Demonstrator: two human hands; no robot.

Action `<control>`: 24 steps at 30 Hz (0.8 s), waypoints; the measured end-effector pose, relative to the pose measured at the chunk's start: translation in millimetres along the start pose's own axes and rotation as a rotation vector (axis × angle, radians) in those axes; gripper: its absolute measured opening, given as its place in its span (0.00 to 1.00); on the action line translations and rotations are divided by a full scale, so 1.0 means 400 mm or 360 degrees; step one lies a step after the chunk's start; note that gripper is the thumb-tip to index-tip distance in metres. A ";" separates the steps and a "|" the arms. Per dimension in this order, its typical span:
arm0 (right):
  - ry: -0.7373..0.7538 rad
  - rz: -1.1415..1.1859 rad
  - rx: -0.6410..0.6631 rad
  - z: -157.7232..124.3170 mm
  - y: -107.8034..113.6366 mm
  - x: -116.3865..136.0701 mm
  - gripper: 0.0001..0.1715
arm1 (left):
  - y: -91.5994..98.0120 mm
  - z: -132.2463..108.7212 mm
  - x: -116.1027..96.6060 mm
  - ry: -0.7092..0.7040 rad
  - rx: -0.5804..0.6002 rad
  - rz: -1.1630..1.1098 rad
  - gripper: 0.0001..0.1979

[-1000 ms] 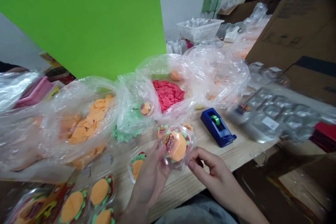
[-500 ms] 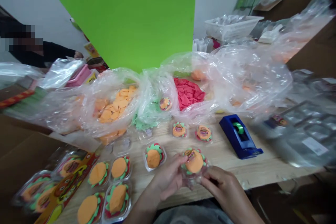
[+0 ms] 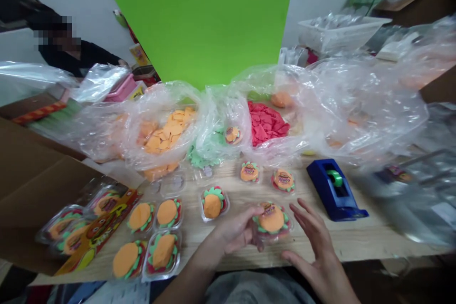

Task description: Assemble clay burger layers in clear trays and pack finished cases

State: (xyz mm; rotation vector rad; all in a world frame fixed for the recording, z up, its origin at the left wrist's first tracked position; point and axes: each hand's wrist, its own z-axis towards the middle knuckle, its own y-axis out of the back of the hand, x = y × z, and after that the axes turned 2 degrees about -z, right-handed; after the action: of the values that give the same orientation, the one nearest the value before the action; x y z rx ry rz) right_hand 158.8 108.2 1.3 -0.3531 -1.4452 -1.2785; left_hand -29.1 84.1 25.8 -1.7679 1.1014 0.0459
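My left hand [image 3: 233,232] grips the left side of a clear plastic pack holding a foam burger [image 3: 272,221] with an orange bun and green trim. My right hand [image 3: 315,256] sits just right of that pack, its fingers spread and holding nothing. Similar burger packs [image 3: 213,204] lie on the wooden table [image 3: 356,242] around my hands, several of them at lower left. Behind them, clear bags hold orange foam pieces [image 3: 164,137], green foam pieces [image 3: 206,154] and red foam pieces [image 3: 267,123].
A blue tape dispenser [image 3: 335,190] stands to the right of my right hand. Silvery plastic trays [image 3: 409,190] lie at far right, and a cardboard box flap [image 3: 35,190] juts in at left. A person [image 3: 67,47] stands beyond the bags, before a green board [image 3: 195,19].
My right hand has let go of the burger pack and opened, moving right. The left hand still has the pack, now lower, nearer the table. The view has swung, showing more of the table's left side.
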 end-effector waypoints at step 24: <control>-0.0183 -0.0012 -0.0336 -0.021 -0.073 -0.058 0.12 | 0.202 -0.074 -0.130 -0.1315 -0.2117 0.2280 0.17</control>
State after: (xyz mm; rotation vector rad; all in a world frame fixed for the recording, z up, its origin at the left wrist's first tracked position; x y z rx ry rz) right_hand 147.9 100.4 -34.7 -0.5707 -1.4111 -1.4404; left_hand -127.9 89.3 7.2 -1.1330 1.4943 2.5474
